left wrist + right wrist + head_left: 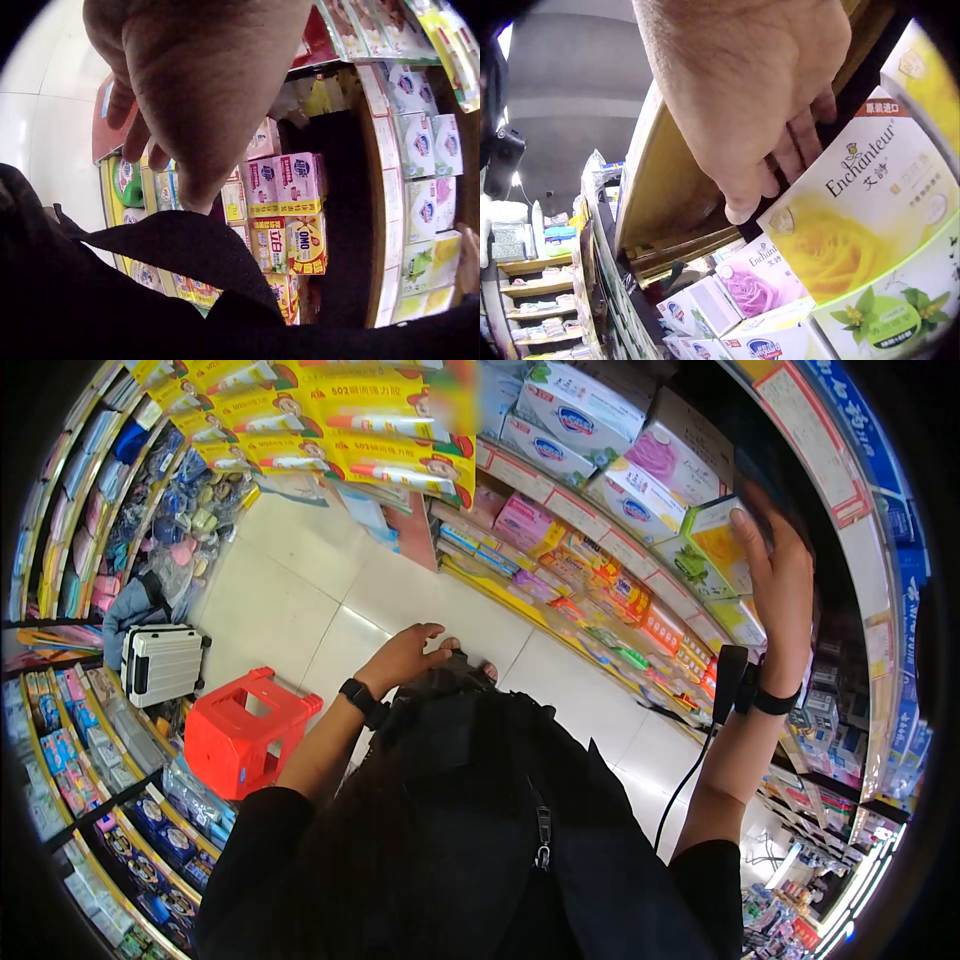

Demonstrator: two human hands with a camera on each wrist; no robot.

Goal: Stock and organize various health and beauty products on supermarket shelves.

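Observation:
My right hand (785,575) reaches to the upper shelf at the right, beside a soap box with a yellow rose (840,240) marked Enchanteur. In the right wrist view, its fingers extend loosely behind the box's top edge, and the thumb lies just off its near corner. Below that box is a soap box with green leaves (892,319); a pink rose box (754,281) and white Safeguard boxes (570,425) stand along the same shelf. Low in front of the body, my left hand (405,660) hangs with relaxed fingers and holds nothing.
Yellow glue packets (350,435) hang at the top front. A lower shelf carries laundry soap packs (304,244). On the tiled floor (320,570) at the left stand a red stool (215,735) and a white suitcase (165,665), near more stocked shelves.

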